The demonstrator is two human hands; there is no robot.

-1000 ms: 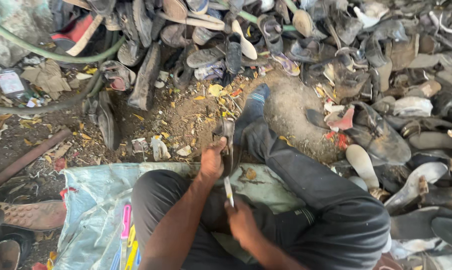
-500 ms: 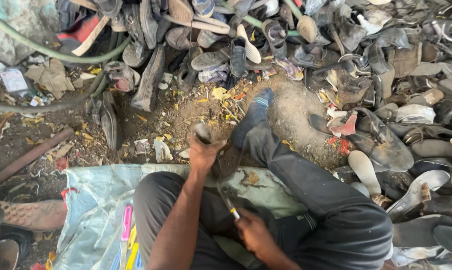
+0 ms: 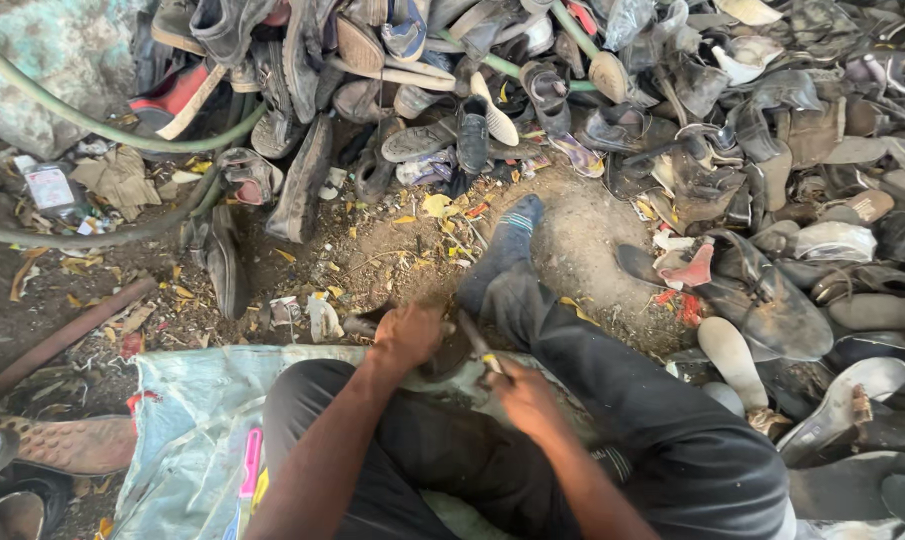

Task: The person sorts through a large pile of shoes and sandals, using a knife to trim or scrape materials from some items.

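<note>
Fingers of the left hand [image 3: 407, 335] are curled tight around a dark shoe piece [image 3: 442, 352], pressing it down between the person's knees, just above the pale plastic sheet [image 3: 187, 430] they sit on. The right hand [image 3: 524, 397] has its fingers wrapped around a knife [image 3: 475, 340], whose blade angles up against that piece. A socked foot [image 3: 512, 232] stretches out over the bare dirt, and a heap of worn shoes [image 3: 732, 130] lies around it.
</note>
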